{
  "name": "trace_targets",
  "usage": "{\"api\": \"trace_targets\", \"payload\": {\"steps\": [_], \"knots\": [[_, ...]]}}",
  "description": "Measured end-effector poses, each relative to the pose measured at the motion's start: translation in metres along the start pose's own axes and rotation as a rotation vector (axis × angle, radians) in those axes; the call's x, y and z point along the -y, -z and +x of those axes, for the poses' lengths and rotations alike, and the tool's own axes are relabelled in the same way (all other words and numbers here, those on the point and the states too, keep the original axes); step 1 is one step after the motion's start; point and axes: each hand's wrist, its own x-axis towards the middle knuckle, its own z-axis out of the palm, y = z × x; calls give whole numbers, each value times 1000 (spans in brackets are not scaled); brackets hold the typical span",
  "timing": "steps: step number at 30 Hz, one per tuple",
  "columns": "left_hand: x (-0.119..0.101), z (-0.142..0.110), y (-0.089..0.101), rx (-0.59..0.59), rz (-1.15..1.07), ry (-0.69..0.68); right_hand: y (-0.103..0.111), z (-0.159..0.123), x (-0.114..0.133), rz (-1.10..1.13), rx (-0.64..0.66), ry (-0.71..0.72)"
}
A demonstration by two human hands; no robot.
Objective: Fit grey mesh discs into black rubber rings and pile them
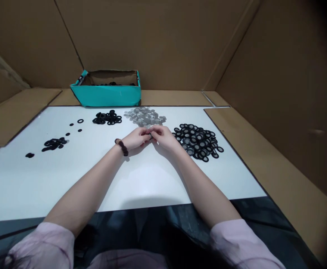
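Over the middle of the white tabletop, my left hand (137, 138) and my right hand (164, 136) meet with fingertips pinched together. Between them is a small black ring (151, 136), mostly covered by the fingers, so its inside is hard to make out. Just behind the fingers lies a loose pile of thin grey discs (145, 116). Close to my right hand spreads a big heap of black rings with grey discs in them (199, 142). Behind and left of my left hand is a smaller pile of plain black rings (106, 117).
A teal open box (107, 95) with black pieces inside stands at the back left. Small black discs (54, 143) lie in a cluster on the left, with a few strays and a single ring (80, 121) nearby. Cardboard walls (163, 45) enclose the white tabletop (76, 175).
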Motion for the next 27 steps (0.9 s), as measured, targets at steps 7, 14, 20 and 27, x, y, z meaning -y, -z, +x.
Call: {"api": "trace_targets", "payload": {"steps": [7,14,20,27], "knots": [[0,-1,-3,-150,-76,-70,-2,-2,5,143,-50,-54],[-3,-4,-1,42,-38,-3,4,0,2,72,38,-53],[0,0,2,37,-52,-28,0,-1,1,-14,2,4],[-12,-10,11,153,113,12,-5,-4,2,-150,-11,79]]}}
